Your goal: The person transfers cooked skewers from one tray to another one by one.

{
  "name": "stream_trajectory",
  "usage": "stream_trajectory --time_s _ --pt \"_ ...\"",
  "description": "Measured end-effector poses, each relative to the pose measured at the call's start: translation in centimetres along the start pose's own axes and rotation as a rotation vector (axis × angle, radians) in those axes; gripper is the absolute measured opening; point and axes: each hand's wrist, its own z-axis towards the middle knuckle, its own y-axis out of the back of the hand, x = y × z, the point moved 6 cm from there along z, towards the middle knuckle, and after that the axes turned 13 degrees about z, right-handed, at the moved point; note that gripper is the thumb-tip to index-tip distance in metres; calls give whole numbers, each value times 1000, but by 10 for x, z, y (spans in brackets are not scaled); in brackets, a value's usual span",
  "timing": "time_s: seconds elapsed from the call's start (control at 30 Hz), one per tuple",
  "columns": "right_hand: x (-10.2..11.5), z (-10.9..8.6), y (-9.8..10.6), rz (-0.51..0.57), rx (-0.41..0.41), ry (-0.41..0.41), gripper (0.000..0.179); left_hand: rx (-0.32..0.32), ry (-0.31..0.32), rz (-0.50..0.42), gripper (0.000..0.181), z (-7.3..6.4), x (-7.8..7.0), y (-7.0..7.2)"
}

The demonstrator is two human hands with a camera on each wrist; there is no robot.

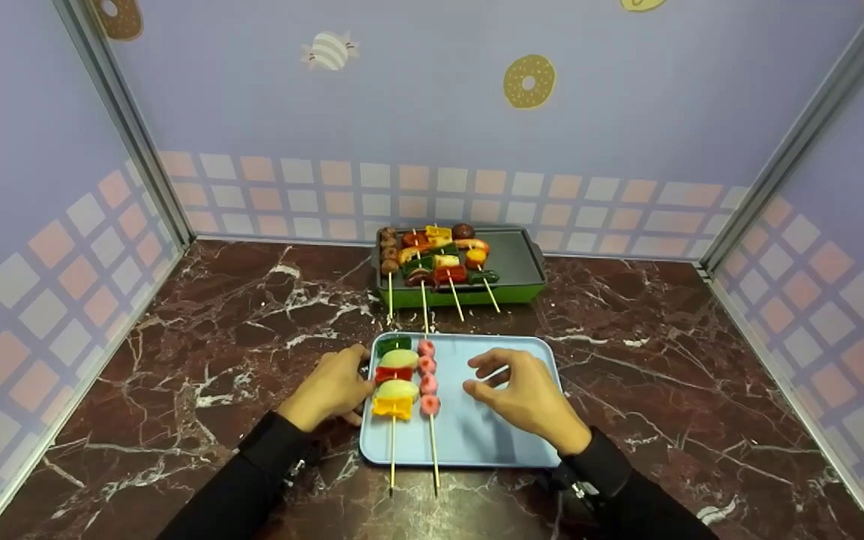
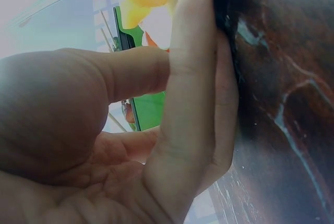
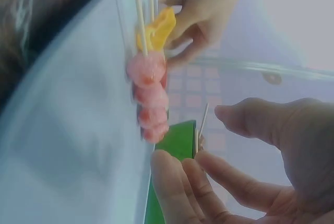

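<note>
- At the lower centre of the frame, the tray (image 1: 469, 442) was lying on the table (image 1: 124, 450), pale blue and with a raised rim.
- On its left part were two skewers, side by side and apart: the vegetable skewer (image 1: 397, 391), and the pink skewer (image 1: 429, 385) to the right of it. Their bare sticks passed over the bottom rim.
- At the tray's left edge was the left hand (image 1: 333, 386). In the left wrist view, one fingertip touched this edge; I could not tell if the hand really grasped it.
- Over the middle right of the tray, the right hand (image 1: 526, 394) was released: its fingers were loosely bent, the thumb apart from them, and it held nothing.
- Just above the tray in the frame stood the grill (image 1: 511, 259), with a green body and a dark plate. Four skewers were lying on it; the leftmost carried brown balls (image 1: 389, 253).
- Across the top, the wall (image 1: 417, 112) was lilac, with printed sweets and checks.
</note>
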Motion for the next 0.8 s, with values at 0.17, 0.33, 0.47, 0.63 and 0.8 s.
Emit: stream_trajectory --time_s 0.17,0.33,0.47,0.63,0.8 --pt "-2 5 8 -19 -38 15 27 4 0 -2 49 0 -1 0" --pt "-1 12 18 -61 -86 24 30 -7 1 -1 49 0 -1 0" --pt "-1 18 26 -88 -121 23 31 -1 6 -9 50 0 0 1" --pt "-2 27 35 -99 -146 15 31 9 19 -11 54 -1 0 0" --pt "-3 34 43 -122 -161 12 33 2 11 -13 53 0 0 0"
